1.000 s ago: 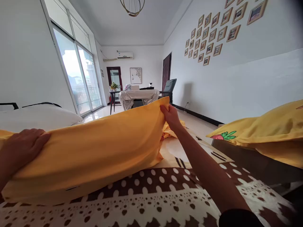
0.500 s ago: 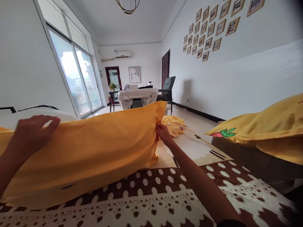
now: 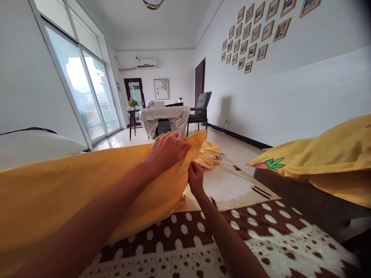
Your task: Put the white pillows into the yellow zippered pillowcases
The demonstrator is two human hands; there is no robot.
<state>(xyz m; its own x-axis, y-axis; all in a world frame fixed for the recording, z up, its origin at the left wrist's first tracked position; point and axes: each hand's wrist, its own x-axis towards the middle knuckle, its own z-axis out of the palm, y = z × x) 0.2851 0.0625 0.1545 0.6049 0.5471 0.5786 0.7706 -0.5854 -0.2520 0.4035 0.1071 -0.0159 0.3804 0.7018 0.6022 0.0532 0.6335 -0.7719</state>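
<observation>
A plump yellow pillow in a plain case (image 3: 95, 170) lies across the left and middle of the view. My left hand (image 3: 169, 148) reaches over its front, fingers bent over the top edge near the right-hand corner and closed on the fabric. Just below and to the right, my right hand (image 3: 196, 177) is closed on the pillow's right end, with the thumb on the fabric edge and some fingertips hidden. The pointed corner sticks up above both hands. Behind my right hand lies a crumpled yellow cloth (image 3: 210, 154).
Beneath is a brown and cream patterned blanket (image 3: 156, 251). Another yellow pillow with a printed radish (image 3: 333, 154) sits on the right. A white pillow-like shape (image 3: 37, 146) is at left. A covered table (image 3: 165, 112) and a black chair (image 3: 199, 108) stand farther back.
My left hand has moved right along the pillow to its right end, beside my right hand. My right hand stays on the edge, slightly lower. The view has shifted a little.
</observation>
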